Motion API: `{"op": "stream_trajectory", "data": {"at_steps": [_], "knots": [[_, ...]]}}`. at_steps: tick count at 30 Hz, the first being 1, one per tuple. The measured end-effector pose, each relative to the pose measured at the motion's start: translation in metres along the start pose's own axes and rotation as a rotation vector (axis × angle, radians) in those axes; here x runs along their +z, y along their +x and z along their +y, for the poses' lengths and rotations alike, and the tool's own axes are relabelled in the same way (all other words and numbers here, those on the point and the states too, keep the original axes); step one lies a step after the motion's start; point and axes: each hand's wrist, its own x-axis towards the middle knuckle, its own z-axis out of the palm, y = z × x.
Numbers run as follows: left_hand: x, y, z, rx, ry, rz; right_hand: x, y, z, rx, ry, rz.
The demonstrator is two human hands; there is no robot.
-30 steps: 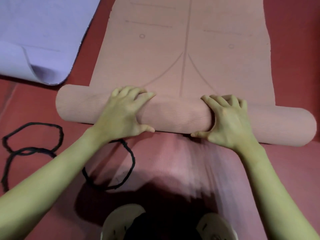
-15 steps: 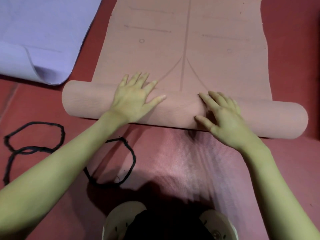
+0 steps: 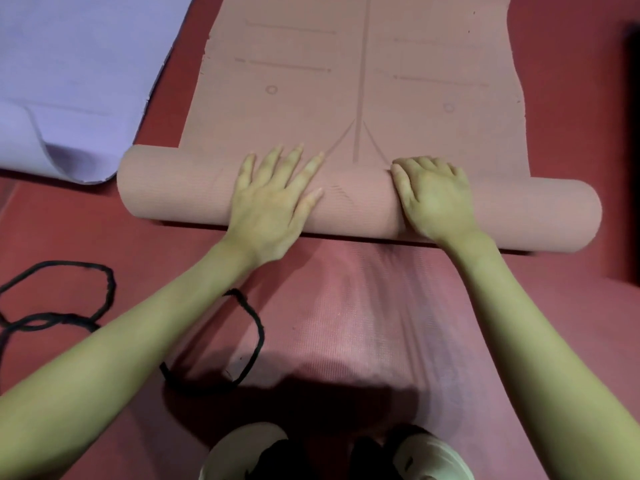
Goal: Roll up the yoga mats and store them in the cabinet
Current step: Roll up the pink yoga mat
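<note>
Hands [image 3: 349, 199] press pink mat [image 3: 356, 81] on red floor [image 3: 571, 98].

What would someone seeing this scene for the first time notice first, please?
The pink mat, half rolled, fills the middle: its roll lies crosswise with the left hand flat on top and the right hand curled over it. A purple mat with a curled corner lies at upper left, and a black strap loops on the red floor at lower left.
</note>
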Motion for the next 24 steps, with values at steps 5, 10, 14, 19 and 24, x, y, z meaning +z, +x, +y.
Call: {"op": "stream_trajectory", "data": {"at_steps": [5,10,14,19,24], "knots": [[-0.006,0.041,-0.008,-0.04,0.008,-0.06,0.004,-0.026,-0.006,-0.002,0.093,0.032],[-0.005,0.048,-0.011,-0.016,-0.012,-0.046,0.008,-0.005,-0.001,0.009,0.05,0.032],[0.003,0.03,-0.006,-0.005,-0.011,0.035,0.004,0.029,0.004,0.042,0.064,-0.018],[0.003,0.053,-0.014,-0.008,-0.026,0.043,-0.002,0.038,0.0,0.051,0.096,-0.034],[-0.004,0.092,-0.025,-0.029,-0.035,-0.023,0.002,0.015,0.0,-0.024,0.108,0.005]]}}
